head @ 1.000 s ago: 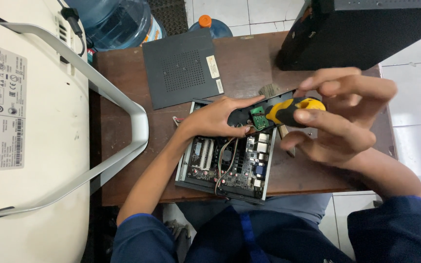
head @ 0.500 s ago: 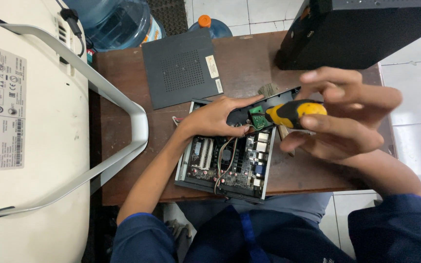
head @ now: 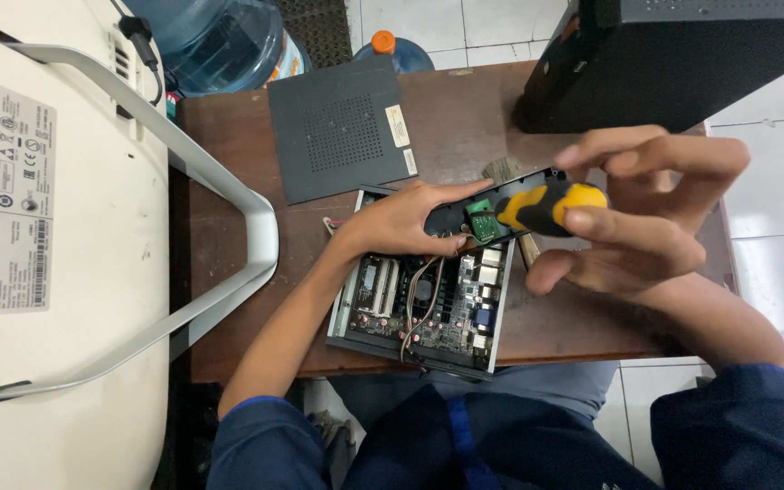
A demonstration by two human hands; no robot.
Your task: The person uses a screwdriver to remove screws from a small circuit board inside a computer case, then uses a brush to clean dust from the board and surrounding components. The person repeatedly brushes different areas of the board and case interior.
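At the middle of the brown counter [head: 465, 109], an opened small computer case [head: 424, 304] lies flat with its circuit board exposed. Left hand [head: 401, 220] rests on the case's far edge, grip closed loosely on a black panel strip [head: 501, 189] that carries a small green board [head: 481, 220]. Right hand [head: 646, 218] is raised above it, grip wrapped by fingertips and thumb around the yellow-and-black handle of a screwdriver [head: 546, 207], whose working end points at the green board; the tip itself is hidden.

Handling judgement: screwdriver is light and stiff, with a ribbed handle that should not slip; best taken at the thick handle, as now. Green board and the striped wires [head: 421, 299] running from it look fragile; hold by the panel strip, not the components. Case is likely rigid sheet metal, moderately light.

Surroundings: removed grey vented cover [head: 338, 127] lies flat just beyond the case. Large black box [head: 682, 54] stands at the far right corner, close to the right hand. A brush [head: 501, 169] lies partly hidden under the strip. White monitor back with curved stand [head: 56, 227] fills the left. Water jug [head: 220, 36] and a bottle with orange cap [head: 383, 41] sit on the floor beyond.
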